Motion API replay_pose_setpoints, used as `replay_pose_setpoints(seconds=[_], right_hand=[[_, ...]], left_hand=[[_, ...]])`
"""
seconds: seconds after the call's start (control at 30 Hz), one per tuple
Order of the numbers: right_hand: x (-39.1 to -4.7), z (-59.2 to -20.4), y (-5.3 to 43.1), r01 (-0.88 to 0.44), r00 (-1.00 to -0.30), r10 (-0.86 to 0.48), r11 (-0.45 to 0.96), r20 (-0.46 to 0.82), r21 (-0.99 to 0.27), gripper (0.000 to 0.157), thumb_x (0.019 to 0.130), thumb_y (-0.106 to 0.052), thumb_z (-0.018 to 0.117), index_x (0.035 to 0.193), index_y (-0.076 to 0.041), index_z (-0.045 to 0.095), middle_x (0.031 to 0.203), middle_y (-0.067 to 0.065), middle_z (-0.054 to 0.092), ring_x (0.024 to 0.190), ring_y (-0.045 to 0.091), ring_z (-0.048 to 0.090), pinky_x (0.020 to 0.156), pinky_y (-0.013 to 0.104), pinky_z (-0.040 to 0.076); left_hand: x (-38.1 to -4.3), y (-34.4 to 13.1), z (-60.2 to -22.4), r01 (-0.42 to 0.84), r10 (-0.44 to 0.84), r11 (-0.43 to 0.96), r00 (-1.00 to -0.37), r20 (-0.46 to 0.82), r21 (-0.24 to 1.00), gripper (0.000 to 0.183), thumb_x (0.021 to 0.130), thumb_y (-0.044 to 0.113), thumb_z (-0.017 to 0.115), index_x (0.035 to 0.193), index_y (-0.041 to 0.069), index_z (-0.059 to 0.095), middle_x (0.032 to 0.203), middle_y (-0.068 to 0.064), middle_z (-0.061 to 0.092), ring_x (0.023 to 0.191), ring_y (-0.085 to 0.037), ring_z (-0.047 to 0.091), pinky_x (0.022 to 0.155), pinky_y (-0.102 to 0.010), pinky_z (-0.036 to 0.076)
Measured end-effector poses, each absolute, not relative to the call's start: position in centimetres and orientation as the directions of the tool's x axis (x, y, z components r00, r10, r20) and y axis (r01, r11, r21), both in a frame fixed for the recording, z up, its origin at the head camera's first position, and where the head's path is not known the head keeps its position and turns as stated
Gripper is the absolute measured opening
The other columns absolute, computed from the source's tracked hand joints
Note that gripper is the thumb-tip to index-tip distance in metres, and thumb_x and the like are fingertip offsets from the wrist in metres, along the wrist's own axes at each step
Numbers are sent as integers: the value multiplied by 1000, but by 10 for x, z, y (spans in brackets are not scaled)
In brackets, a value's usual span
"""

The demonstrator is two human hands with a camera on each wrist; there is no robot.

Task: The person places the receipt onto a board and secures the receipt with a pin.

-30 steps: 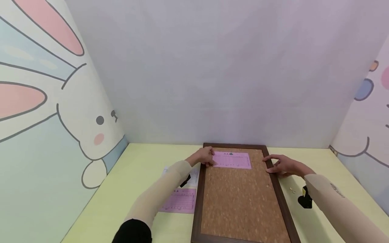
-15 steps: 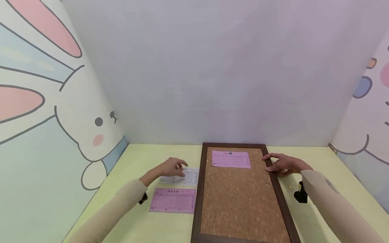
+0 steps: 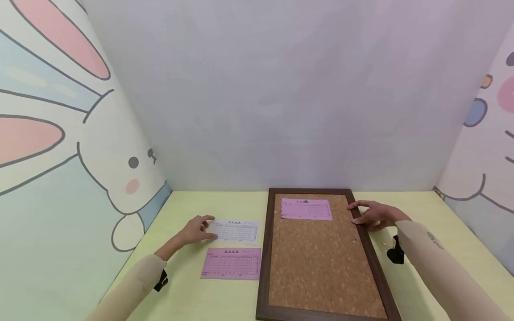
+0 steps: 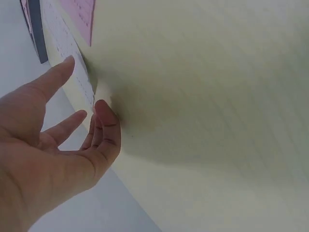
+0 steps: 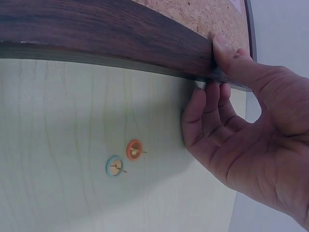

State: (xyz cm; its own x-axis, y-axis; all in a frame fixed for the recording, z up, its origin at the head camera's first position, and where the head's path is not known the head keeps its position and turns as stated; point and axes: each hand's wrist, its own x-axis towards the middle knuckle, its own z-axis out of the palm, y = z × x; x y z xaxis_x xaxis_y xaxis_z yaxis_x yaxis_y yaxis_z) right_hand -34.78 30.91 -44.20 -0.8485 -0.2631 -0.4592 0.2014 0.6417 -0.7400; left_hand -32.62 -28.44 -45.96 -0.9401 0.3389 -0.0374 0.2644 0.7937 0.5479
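A brown-framed cork board lies on the table. My right hand grips its right edge, thumb on top of the wooden frame and other fingers against its outer side, as the right wrist view shows. A pink form lies near the board's top, a small green spot at its upper edge. Left of the board, a white form lies above a second pink form. My left hand is at the white form's left edge, thumb and fingers spread apart. Whether its fingertips touch the paper, I cannot tell.
Two thumbtacks, one orange-rimmed and one blue-rimmed, lie points up on the table right of the board. A pale wall rises behind the table. Printed cartoon panels flank it.
My left hand has left the pink form on the board and moved left, across to the white form's left edge. My right hand has stayed at the board's right edge.
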Motion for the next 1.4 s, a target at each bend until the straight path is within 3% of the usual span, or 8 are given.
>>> replay_pose_setpoints(seconds=[0.23,0.47,0.7,0.87,1.0,1.1,1.4], right_hand=[[-346,-444,308,199,-842,-284,627,-459,-753,66,96,-20,72,151,-2,38,95,4,53,84,18,54,72,35,49],[-346,-442,308,204,-859,-239,652,-453,-730,66,96,-22,73,150,-4,40,108,9,51,88,20,55,73,35,50],[-344,-440,303,194,-874,-224,653,-431,-732,62,97,-20,71,149,-5,41,98,8,46,80,19,51,68,34,47],[-341,-442,303,197,-877,-216,653,-429,-732,62,98,-20,70,149,-4,40,105,12,45,81,20,50,68,34,46],[-339,-444,299,214,-873,-210,645,-440,-734,61,98,-19,69,150,-5,39,87,4,47,71,16,45,64,32,43],[-339,-443,297,221,-875,-204,640,-440,-736,60,99,-18,68,150,-6,40,76,-1,44,68,15,42,63,30,41],[-338,-442,303,206,-877,-210,651,-433,-731,61,97,-19,70,149,-4,41,91,4,47,76,18,46,67,32,45]], left_hand=[[-329,-287,-459,177,317,812,-934,-167,556,73,80,14,87,142,-5,52,108,-23,52,88,-24,49,74,-32,41],[-334,-280,-448,113,275,832,-934,-228,543,78,80,13,87,145,-2,48,119,-27,50,97,-30,50,84,-39,44],[-333,-281,-452,82,260,814,-937,-234,575,70,80,10,86,140,1,52,116,-24,50,96,-29,49,81,-37,42],[-332,-281,-456,55,241,788,-944,-226,613,58,80,7,86,130,-1,57,107,-16,52,92,-25,48,77,-32,39],[-330,-282,-457,37,217,789,-951,-222,613,38,80,7,86,105,-1,58,98,-11,52,89,-22,47,74,-31,36],[-330,-283,-456,19,205,780,-952,-226,626,35,81,7,85,93,-1,53,91,-9,51,83,-20,45,69,-30,35],[-332,-289,-459,-68,163,699,-954,-251,712,23,97,13,68,113,-3,65,94,-8,61,81,-18,52,69,-30,45]])
